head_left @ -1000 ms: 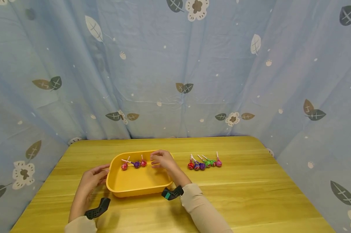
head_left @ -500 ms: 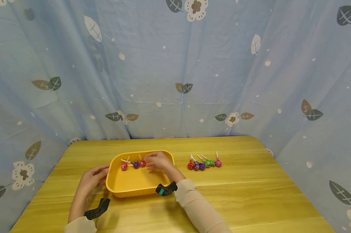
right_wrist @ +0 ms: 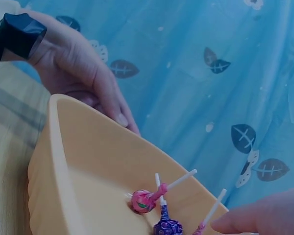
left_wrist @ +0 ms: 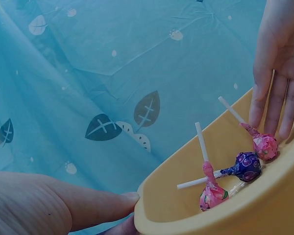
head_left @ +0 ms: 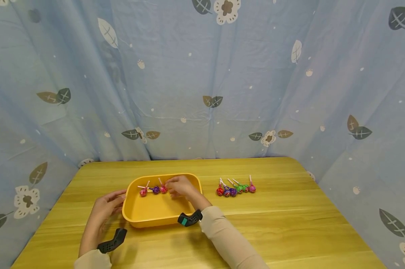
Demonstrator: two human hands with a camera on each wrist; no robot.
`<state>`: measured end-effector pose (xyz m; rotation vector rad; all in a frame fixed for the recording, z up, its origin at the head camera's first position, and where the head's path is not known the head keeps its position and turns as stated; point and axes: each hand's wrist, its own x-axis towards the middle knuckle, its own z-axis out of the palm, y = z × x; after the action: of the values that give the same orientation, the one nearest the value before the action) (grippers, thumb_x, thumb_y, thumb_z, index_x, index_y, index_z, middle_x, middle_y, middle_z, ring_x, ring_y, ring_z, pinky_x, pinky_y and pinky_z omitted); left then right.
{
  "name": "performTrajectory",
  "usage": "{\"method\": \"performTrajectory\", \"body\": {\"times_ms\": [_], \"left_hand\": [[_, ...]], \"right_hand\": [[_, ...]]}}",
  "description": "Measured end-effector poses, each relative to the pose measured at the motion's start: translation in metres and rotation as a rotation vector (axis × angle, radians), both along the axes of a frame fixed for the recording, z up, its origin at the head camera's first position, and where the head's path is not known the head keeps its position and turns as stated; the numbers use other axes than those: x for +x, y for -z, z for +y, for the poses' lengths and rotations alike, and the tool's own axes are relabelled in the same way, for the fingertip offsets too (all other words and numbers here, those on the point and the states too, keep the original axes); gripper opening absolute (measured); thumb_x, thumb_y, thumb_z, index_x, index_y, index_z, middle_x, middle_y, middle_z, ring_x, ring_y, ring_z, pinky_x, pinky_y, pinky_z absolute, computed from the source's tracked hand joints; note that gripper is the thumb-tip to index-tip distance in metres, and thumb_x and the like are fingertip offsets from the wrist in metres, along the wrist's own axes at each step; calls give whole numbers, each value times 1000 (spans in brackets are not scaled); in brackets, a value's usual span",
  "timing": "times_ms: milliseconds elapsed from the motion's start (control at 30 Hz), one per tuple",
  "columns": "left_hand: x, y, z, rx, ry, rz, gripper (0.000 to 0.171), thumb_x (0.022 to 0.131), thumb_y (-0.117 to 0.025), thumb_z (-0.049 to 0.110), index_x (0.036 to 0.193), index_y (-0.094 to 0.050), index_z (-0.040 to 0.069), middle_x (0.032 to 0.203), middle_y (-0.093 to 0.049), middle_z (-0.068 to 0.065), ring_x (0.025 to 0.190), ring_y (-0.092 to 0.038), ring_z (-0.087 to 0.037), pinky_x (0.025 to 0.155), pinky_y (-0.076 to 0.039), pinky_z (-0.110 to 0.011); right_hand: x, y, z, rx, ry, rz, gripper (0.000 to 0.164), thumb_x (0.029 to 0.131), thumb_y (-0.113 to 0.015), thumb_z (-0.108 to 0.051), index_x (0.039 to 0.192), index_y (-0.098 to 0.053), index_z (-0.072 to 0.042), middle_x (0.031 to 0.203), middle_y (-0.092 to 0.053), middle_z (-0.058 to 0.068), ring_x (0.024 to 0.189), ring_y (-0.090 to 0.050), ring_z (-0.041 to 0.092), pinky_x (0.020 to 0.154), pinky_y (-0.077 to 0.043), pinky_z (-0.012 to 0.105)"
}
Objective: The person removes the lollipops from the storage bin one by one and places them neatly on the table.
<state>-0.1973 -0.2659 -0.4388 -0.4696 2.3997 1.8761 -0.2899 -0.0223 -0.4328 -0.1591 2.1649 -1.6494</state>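
Note:
A yellow plastic tray (head_left: 155, 223) stands on the table. Inside, near its back wall, lie a pink lollipop (head_left: 143, 192), a purple lollipop (head_left: 156, 189) and a second pink lollipop (left_wrist: 266, 147), sticks pointing back or leftward. My left hand (head_left: 105, 207) is at the tray's left end, its thumb touching the rim from outside and its fingers along the outer wall. My right hand (head_left: 182, 186) is inside the tray, with extended fingers (left_wrist: 279, 105) beside the right-hand pink lollipop; that hand grips nothing. Whether its fingertips touch the candy is hard to tell.
Right of the tray, a row of several lollipops lies on the wooden table (head_left: 289, 209), among them a red lollipop (head_left: 220, 191), a green lollipop (head_left: 239, 189) and a pink lollipop (head_left: 252, 188). A blue patterned curtain (head_left: 175, 82) hangs behind and at the sides.
My right hand has moved left inside the tray, up to the right-hand pink lollipop. That lollipop and the purple one have shifted slightly left. My left hand has stayed put.

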Motion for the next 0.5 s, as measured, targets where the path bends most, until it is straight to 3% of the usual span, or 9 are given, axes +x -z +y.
{"method": "performTrajectory", "body": {"times_ms": [500], "left_hand": [[1, -1, 1, 18, 4, 12, 53, 98, -59, 25, 140, -47, -5, 123, -61, -18, 86, -65, -10, 74, -56, -27]], "right_hand": [[7, 0, -13, -10, -68, -42, 20, 96, -60, -10, 106, -69, 4, 92, -66, 18, 80, -66, 29, 70, -59, 40]]}}
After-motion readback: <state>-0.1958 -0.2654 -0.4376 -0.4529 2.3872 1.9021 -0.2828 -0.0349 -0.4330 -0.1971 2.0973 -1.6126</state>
